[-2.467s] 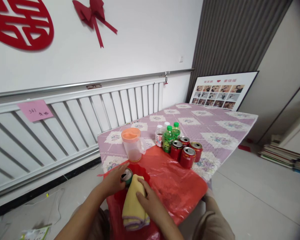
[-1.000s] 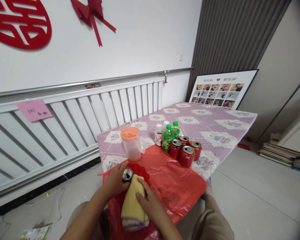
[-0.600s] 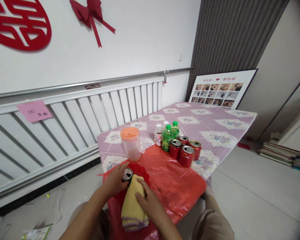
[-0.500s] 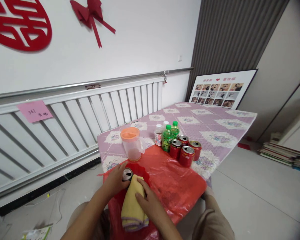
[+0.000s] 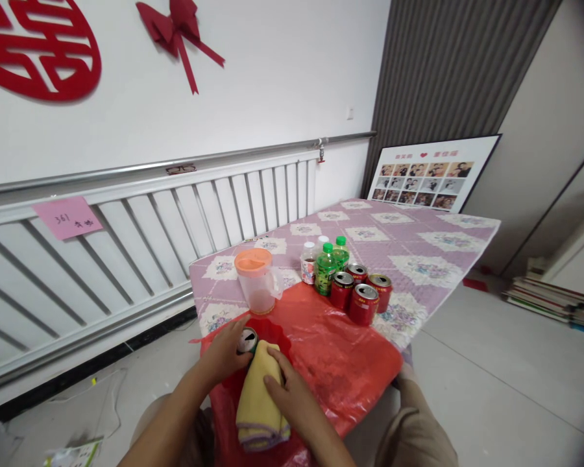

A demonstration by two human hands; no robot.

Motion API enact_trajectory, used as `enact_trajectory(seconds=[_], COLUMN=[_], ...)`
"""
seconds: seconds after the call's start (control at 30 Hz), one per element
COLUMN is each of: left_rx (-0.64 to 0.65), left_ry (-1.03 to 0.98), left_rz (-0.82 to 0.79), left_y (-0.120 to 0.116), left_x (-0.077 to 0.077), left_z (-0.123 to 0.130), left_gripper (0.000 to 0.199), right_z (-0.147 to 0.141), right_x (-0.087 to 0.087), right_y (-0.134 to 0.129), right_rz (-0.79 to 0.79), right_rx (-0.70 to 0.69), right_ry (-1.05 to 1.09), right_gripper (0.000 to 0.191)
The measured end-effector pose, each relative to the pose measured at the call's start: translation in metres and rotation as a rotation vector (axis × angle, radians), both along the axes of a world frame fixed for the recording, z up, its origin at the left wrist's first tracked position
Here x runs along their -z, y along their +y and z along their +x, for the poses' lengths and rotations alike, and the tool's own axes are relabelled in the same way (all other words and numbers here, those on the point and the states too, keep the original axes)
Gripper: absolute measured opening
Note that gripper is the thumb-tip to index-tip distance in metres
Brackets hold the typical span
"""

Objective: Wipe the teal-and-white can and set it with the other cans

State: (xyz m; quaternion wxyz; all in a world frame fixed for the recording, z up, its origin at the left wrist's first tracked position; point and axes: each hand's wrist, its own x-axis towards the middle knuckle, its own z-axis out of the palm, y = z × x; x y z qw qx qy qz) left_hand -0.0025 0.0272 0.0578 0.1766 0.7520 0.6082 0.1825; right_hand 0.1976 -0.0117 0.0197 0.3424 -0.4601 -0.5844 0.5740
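Observation:
My left hand (image 5: 230, 350) is wrapped round an opened drink can (image 5: 248, 340), whose silver top faces up. A folded yellow cloth (image 5: 261, 402) with a purple edge is gripped in my right hand (image 5: 288, 389). Its upper end lies against or close beside the can; exact contact is hard to tell. Beneath both hands is a red basin (image 5: 281, 334) with a wavy rim, partly hidden by the cloth. A red plastic sheet (image 5: 340, 357) spreads under and around it over the near table end.
A clear pitcher (image 5: 257, 288) with an orange lid stands beyond my left hand. Several bottles, including a green-capped bottle (image 5: 326, 269), and several red cans, one red can (image 5: 363, 305) nearest, stand on the patterned tablecloth (image 5: 370, 233). A white radiator (image 5: 175, 227) runs along the wall.
Almost nothing differs. The can in my left hand has shifted or turned very slightly; the cloth and the other objects stay in place.

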Motion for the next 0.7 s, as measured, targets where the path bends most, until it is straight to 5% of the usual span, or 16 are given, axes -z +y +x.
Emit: enact_trajectory(seconds=[0.57, 0.7], left_rx=[0.031, 0.023], left_ry=[-0.132, -0.160], left_rz=[-0.005, -0.002], left_y=[-0.001, -0.002], left_x=[0.010, 0.007], left_z=[-0.008, -0.007], left_gripper=[0.091, 0.088], right_z=[-0.001, -0.003], right_x=[-0.003, -0.007], right_y=[-0.002, -0.006], right_rz=[-0.006, -0.057], right_rx=[-0.016, -0.054], right_ry=[0.010, 0.147], right_gripper=[0.064, 0.064])
